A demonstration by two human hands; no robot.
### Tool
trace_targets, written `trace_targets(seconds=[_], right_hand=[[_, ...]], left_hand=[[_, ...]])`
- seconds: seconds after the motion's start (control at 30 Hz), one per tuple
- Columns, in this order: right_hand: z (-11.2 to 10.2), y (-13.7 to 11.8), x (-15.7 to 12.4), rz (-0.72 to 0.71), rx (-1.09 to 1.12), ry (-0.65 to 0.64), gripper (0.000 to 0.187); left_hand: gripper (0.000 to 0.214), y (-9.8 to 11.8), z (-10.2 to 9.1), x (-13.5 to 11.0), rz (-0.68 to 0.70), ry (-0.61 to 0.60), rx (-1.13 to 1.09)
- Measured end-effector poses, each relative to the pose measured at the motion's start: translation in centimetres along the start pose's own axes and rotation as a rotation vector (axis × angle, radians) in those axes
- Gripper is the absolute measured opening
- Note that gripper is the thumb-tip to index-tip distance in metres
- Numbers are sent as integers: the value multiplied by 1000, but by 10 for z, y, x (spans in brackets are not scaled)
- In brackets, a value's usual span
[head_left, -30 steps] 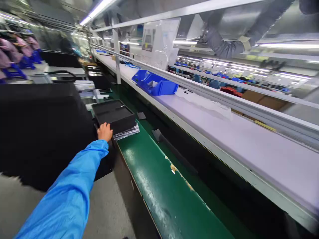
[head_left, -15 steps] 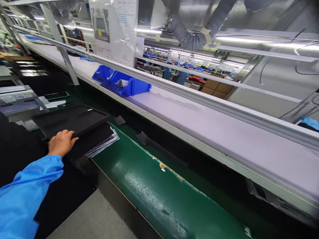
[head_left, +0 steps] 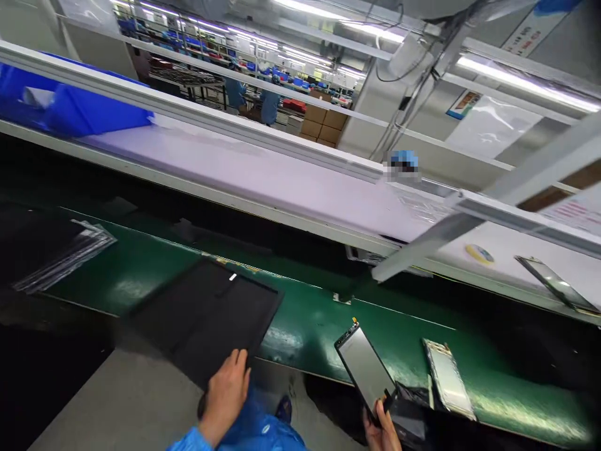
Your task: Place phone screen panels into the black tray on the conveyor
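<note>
My left hand (head_left: 226,396), in a blue sleeve, grips the near edge of a flat black tray (head_left: 206,316) that hangs partly over the green belt (head_left: 305,319). My right hand (head_left: 382,432) shows at the bottom edge and holds a dark phone screen panel (head_left: 365,368), tilted up. A second, light-coloured panel (head_left: 448,378) lies on the belt just right of it. A stack of black trays on shiny sheets (head_left: 56,250) sits at the far left.
A pale upper shelf (head_left: 263,181) runs behind the belt, with a blue bin (head_left: 79,109) at left, a tape roll (head_left: 479,253) and another panel (head_left: 556,285) at right. A slanted metal bar (head_left: 469,216) crosses above. People work in the background.
The view has swung right along the belt. My left hand has lifted one black tray off the stack and carried it rightward. My right hand with the screen panel has come into view.
</note>
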State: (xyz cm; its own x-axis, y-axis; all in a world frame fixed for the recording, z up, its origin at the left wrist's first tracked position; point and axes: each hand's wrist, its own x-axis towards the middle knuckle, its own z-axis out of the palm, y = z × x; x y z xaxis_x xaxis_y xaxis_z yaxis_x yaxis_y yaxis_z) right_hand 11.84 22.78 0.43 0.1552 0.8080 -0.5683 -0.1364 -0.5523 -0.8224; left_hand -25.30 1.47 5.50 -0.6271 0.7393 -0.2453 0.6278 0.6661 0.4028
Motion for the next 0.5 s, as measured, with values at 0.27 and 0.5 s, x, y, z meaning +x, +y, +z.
trace_targets(seconds=[0.27, 0.5], right_hand=[[-111, -40, 72, -58, 66, -3, 43], [-56, -42, 87, 27, 3, -184, 58]], left_hand=[[51, 171, 123, 38, 318, -292, -247], [57, 82, 115, 104, -151, -61, -77]])
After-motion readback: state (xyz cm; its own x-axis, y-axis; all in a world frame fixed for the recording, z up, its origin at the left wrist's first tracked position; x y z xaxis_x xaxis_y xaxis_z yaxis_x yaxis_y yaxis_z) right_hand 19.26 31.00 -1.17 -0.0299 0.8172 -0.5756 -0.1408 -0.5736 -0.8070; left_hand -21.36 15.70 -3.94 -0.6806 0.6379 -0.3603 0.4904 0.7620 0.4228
